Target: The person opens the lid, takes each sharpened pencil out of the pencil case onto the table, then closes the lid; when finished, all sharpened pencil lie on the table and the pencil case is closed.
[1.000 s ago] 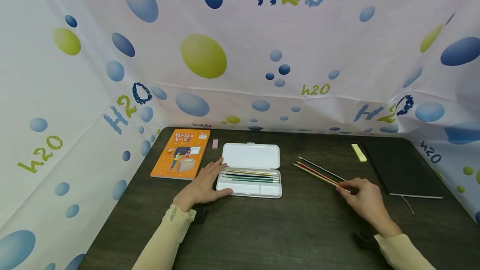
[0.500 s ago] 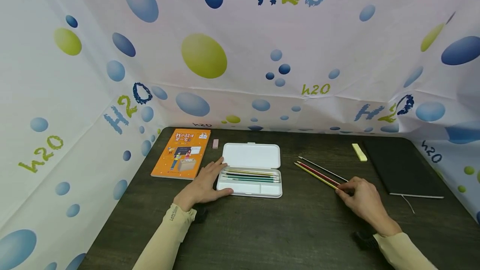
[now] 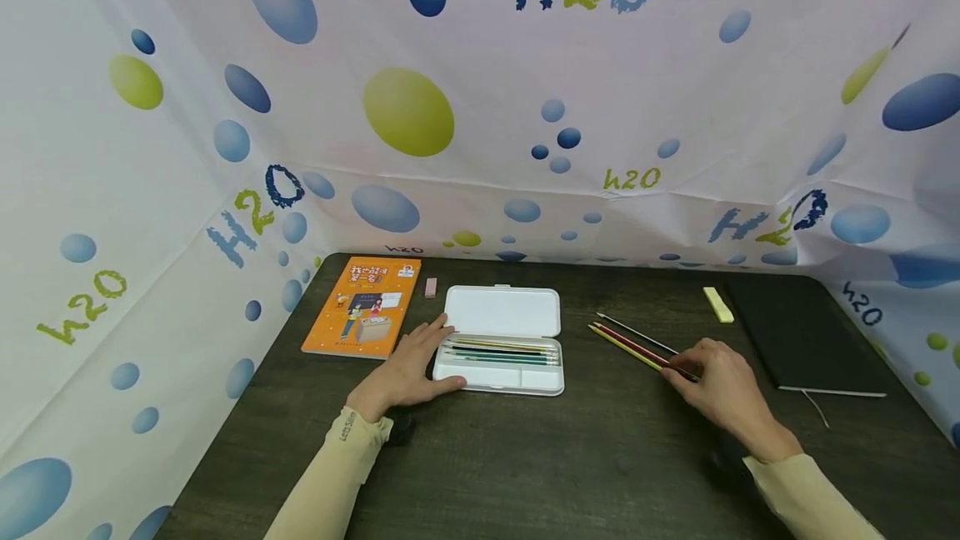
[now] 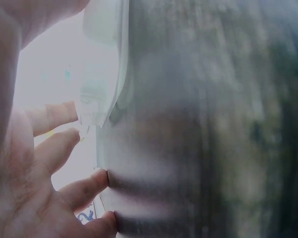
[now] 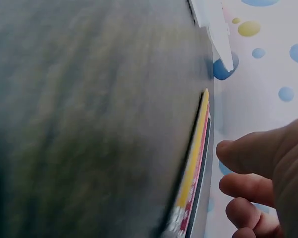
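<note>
My left hand (image 3: 411, 369) rests with spread fingers along the left side of a white pencil case (image 3: 491, 379), thumb at its near corner. The lid lies back, and several pencils (image 3: 504, 353) sit in the upper compartment. In the left wrist view the fingertips are right at the white case (image 4: 102, 69). Over the near ends of three loose pencils hovers my right hand (image 3: 723, 390): a yellow pencil (image 3: 625, 347), a red pencil (image 3: 636, 346) and a dark pencil (image 3: 637, 333). The right wrist view shows thumb and fingers apart, beside the yellow pencil (image 5: 192, 161), holding nothing.
An orange book (image 3: 363, 307) lies at the left rear, with a small pink eraser (image 3: 431, 287) beside it. To the right are a pale yellow strip (image 3: 717, 305) and a black notebook (image 3: 806, 336) with a ribbon. A printed curtain (image 3: 487, 215) closes off the back.
My right hand has shifted slightly left and away from me along the loose pencils, which have moved very slightly. My left hand stays at the case.
</note>
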`<state>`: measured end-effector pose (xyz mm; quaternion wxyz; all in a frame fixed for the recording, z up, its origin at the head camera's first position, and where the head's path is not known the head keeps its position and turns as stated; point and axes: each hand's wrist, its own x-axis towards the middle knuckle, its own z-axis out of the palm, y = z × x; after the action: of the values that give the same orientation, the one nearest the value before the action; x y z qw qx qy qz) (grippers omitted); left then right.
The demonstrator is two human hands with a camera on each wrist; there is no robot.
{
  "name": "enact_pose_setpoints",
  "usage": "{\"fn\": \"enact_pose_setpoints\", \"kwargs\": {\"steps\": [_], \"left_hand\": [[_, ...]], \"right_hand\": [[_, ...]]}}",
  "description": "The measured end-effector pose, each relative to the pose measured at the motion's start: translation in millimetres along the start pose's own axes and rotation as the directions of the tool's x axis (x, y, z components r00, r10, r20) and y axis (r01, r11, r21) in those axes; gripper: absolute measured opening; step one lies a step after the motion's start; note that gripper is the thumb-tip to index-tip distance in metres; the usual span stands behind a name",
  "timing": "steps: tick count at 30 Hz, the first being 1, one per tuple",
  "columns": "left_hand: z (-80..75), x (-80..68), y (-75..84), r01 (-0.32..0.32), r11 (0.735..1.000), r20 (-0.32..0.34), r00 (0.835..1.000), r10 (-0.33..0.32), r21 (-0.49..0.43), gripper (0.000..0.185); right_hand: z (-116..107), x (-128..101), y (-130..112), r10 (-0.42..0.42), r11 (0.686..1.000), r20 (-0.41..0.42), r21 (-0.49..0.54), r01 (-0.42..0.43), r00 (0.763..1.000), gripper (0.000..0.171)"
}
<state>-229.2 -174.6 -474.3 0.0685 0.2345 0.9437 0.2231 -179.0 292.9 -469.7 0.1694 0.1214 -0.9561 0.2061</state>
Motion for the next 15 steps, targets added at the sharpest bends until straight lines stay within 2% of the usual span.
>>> {"fn": "enact_pose_setpoints", "kwargs": {"steps": [8,15], "left_hand": [[1.9,0.7,-2.5,-0.003,1.0,0.006,1.0,0.003,0.008,0.094],[2.0,1.4,-2.5,-0.001,1.0,0.003,1.0,0.001,0.008,0.094]], "right_hand": [[16.6,21.9,-26.8,-0.083,0.995,0.058,0.061,0.079,0.995,0.012],[41.1,39.7,-60.4,-0.225,0.969,0.065,0.116,0.216,0.972,0.023]]}}
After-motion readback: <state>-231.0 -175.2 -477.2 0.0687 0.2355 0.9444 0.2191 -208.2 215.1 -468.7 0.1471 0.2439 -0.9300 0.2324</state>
